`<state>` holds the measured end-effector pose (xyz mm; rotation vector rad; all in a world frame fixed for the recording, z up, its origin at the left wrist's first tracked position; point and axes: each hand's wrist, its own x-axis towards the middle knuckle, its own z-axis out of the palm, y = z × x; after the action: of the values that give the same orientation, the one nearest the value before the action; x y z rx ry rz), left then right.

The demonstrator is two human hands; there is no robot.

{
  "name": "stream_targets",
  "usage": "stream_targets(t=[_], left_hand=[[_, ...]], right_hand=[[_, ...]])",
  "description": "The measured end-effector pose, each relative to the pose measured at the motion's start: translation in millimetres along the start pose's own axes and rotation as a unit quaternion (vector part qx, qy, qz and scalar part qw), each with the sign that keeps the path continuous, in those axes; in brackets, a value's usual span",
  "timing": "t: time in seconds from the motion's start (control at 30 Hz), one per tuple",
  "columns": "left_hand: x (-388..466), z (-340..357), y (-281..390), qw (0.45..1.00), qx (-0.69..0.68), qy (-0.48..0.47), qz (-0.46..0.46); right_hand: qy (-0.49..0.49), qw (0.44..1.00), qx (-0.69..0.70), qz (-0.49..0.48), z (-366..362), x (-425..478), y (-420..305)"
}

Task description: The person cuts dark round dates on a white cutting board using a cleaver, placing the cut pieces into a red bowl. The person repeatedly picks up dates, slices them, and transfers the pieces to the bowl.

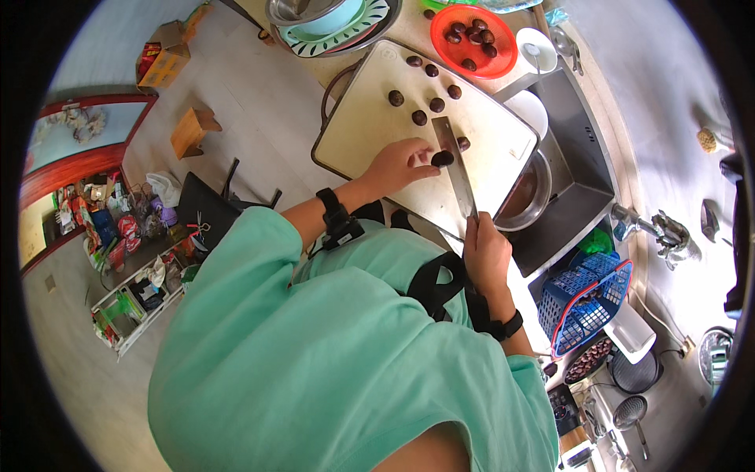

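Note:
My right hand (486, 253) grips the handle of a kitchen knife (460, 177). The long metal blade points away from me over a pale cutting board (360, 130) with a dark rim. At the blade's near-left side, my left hand (407, 162) holds a dark brown chestnut (442, 159) at the thumb and fingertips. That chestnut overlaps the blade in the view; whether the edge touches it is hard to tell. Another chestnut (464, 143) lies just right of the blade, partly hidden. Several more chestnuts (436, 105) are scattered over the board's far half.
Beyond the board stands a red plastic basket (439, 44) with chestnuts inside. Stacked bowls (321, 23) are at far left. A metal sink (581, 218) on the right holds a steel bowl (544, 194) of brownish liquid. Nearer stands a blue basket (569, 295).

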<state>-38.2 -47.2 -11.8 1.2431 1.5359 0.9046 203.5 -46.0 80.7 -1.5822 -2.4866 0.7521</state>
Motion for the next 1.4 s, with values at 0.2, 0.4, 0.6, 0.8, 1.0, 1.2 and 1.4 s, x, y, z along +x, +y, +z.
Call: stream_targets(t=[0.2, 0.4, 0.6, 0.8, 1.0, 1.2, 1.4], left_hand=[[27, 3, 13, 0.967, -0.236, -0.092, -0.020], [92, -58, 34, 0.993, -0.109, -0.029, 0.039], [144, -74, 68, 0.972, 0.041, 0.181, 0.145], [106, -69, 35, 0.941, 0.284, 0.064, 0.175], [66, -49, 3, 0.888, 0.400, 0.046, 0.223], [40, -41, 0, 0.939, 0.293, 0.020, 0.178], [25, -15, -4, 0.971, 0.162, 0.013, 0.176]], right_hand=[[0.011, 0.994, 0.109, 0.022, -14, 2, -8], [0.073, 0.953, 0.270, 0.120, -49, -3, -5], [0.089, 0.946, 0.276, 0.142, -51, -1, 6], [0.072, 0.945, 0.265, 0.179, -35, -8, 13], [0.082, 0.962, 0.227, 0.124, -16, -5, 19], [0.075, 0.976, 0.186, 0.080, -11, -1, 17], [0.064, 0.983, 0.165, 0.048, -8, 6, 9]])
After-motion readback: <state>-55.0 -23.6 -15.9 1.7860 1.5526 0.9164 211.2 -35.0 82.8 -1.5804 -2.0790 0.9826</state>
